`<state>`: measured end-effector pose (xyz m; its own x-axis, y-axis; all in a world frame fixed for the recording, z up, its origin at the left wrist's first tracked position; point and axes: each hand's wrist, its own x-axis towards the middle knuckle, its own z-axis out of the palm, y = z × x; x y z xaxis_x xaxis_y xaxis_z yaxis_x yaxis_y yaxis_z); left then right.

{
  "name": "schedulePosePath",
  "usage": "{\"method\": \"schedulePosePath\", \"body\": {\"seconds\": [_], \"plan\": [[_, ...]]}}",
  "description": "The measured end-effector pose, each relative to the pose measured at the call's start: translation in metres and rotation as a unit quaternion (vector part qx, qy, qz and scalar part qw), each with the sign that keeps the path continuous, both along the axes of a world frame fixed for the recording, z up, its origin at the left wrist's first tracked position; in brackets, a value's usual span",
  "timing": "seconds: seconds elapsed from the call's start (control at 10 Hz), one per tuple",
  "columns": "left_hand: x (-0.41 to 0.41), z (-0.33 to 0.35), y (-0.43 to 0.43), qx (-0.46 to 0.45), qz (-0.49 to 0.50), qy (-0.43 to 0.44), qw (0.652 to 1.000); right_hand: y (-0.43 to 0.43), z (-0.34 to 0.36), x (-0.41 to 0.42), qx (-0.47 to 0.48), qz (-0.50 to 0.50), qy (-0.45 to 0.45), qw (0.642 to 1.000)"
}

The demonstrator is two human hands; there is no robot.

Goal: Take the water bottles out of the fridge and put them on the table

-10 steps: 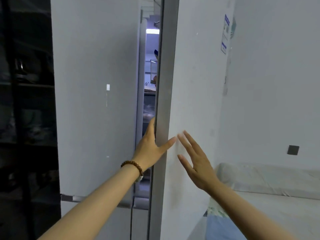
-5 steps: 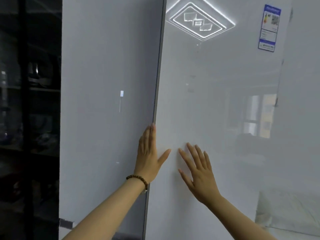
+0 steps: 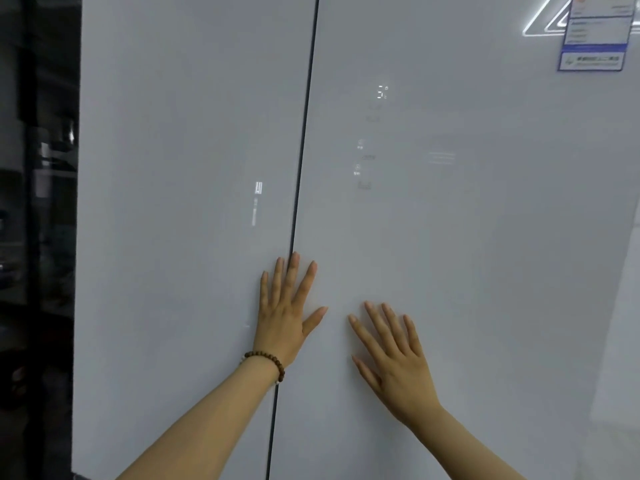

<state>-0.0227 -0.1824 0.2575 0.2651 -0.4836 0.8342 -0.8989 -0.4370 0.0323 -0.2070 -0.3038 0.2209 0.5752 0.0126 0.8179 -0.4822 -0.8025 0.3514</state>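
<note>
The fridge (image 3: 194,140) fills nearly the whole view, its two glossy white doors shut and meeting at a thin dark seam that runs from top to bottom just left of centre. No water bottles show anywhere; the doors hide whatever is inside.

The left hand (image 3: 284,322) lies flat against the fridge right over the seam, fingers spread and pointing up, thumb stretched to the right onto the right door (image 3: 485,237); it grips nothing. A bracelet (image 3: 268,362) of dark brown beads circles that wrist. The right hand (image 3: 394,358) is also flat and open on the right door, just beside the left hand but not touching it, fingers fanned up and slightly leftward, holding nothing.

Higher on the right door glows a faint control display (image 3: 381,92) (a pale digit at the top, dim icons below it). A blue-edged label (image 3: 594,39) sticks in the door's upper right corner, over the reflection of a ceiling light. Left of the fridge stands a dark shelf unit (image 3: 38,168), its contents too dim to make out.
</note>
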Motion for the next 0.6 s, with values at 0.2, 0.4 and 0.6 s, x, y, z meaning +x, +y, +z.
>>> {"method": "schedulePosePath", "body": {"seconds": [0.2, 0.4, 0.6], "plan": [[0.002, -0.002, -0.002, -0.006, 0.001, -0.015, 1.0, -0.001, -0.004, 0.004, -0.024, -0.005, -0.016, 1.0], [-0.004, 0.004, 0.012, 0.028, -0.019, 0.01, 0.999, 0.016, 0.005, -0.007, 0.033, -0.023, 0.035, 0.999], [-0.02, 0.016, 0.056, 0.047, -0.046, 0.055, 0.996, 0.084, 0.048, -0.037, 0.204, 0.054, -0.007, 0.977]]}}
